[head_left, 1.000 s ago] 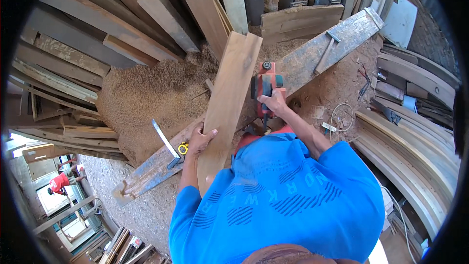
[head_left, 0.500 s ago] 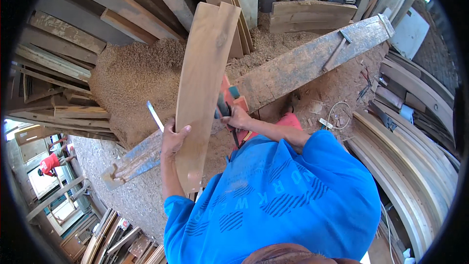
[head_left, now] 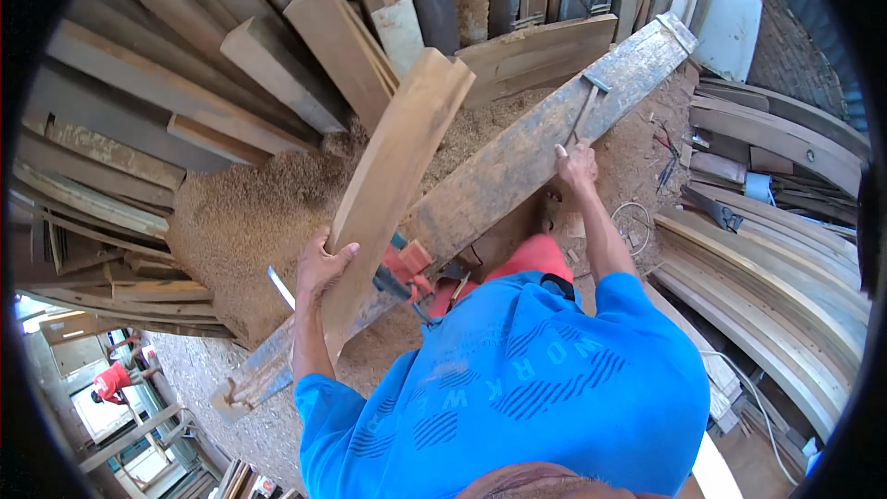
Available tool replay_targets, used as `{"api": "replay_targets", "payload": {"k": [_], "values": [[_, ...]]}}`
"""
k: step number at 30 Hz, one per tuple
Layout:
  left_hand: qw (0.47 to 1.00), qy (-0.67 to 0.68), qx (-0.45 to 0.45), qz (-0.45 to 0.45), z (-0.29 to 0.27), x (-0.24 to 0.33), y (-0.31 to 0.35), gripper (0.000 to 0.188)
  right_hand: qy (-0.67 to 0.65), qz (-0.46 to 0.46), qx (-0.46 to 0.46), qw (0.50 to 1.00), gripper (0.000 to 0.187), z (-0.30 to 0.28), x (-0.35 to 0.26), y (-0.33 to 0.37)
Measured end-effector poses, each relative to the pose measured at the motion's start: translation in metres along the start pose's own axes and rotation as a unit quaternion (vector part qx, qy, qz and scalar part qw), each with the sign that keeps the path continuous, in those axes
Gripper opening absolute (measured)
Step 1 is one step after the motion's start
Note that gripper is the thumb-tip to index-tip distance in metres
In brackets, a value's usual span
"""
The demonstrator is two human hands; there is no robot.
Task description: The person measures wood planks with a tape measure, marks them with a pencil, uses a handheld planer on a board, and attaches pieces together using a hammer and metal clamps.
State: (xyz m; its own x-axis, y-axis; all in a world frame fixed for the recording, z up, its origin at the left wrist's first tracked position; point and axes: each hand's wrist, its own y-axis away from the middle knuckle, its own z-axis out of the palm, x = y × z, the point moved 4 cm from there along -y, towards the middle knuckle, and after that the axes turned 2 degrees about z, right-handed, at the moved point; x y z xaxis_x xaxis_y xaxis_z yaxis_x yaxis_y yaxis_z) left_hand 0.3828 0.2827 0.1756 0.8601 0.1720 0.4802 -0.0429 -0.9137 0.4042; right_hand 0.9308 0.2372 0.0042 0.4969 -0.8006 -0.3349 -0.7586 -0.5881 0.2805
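My left hand (head_left: 323, 266) grips the edge of a long, slightly curved wooden board (head_left: 393, 152), its thumb across the face. The board is tilted up over the workbench plank. My right hand (head_left: 578, 164) is at the bench, its fingers closed on the near end of a T-shaped tool (head_left: 584, 111) with a slim bar and a bluish crosspiece; its exact kind is unclear. Next to the board's lower part, a red and teal power planer (head_left: 403, 268) rests on the bench, partly hidden by the board.
The worn bench plank (head_left: 490, 185) runs diagonally across. Wood shavings (head_left: 259, 231) heap beyond it. Boards (head_left: 176, 65) lean at the back left, and curved timbers (head_left: 758, 305) are stacked at right. A cable (head_left: 633, 212) and a handsaw (head_left: 711, 208) lie right. Another person (head_left: 111, 383) bends far left.
My right hand has let go of the planer and reached right to the T-shaped tool. The planer now sits on the bench. The board, still in my left hand, has tilted and its top is lower.
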Motion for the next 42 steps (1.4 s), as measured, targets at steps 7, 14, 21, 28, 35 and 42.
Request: {"api": "replay_targets", "payload": {"k": [7,14,21,28,35,42], "values": [[0.990,-0.019,-0.128,0.056,0.073,0.140,-0.068,0.056,0.019,0.050,-0.090,0.995,0.067,0.027,0.036,-0.099],[0.978,0.057,-0.186,0.075,0.170,0.222,-0.121,0.048,0.016,0.030,-0.084,0.996,0.054,-0.026,0.104,-0.201],[0.958,-0.001,-0.280,0.053,0.262,0.314,-0.161,0.062,0.000,0.042,-0.052,0.998,0.054,-0.093,0.171,-0.349],[0.938,-0.020,-0.330,0.108,0.360,0.356,-0.218,0.080,-0.204,0.061,-0.012,0.977,0.046,-0.074,0.216,-0.329],[0.912,0.025,-0.387,0.136,0.412,0.382,-0.257,0.080,-0.125,0.092,-0.149,0.976,0.042,0.009,0.315,-0.222],[0.880,-0.348,-0.271,0.174,0.399,0.405,-0.237,0.099,-0.097,0.121,-0.235,0.959,0.040,0.018,0.325,-0.152]]}}
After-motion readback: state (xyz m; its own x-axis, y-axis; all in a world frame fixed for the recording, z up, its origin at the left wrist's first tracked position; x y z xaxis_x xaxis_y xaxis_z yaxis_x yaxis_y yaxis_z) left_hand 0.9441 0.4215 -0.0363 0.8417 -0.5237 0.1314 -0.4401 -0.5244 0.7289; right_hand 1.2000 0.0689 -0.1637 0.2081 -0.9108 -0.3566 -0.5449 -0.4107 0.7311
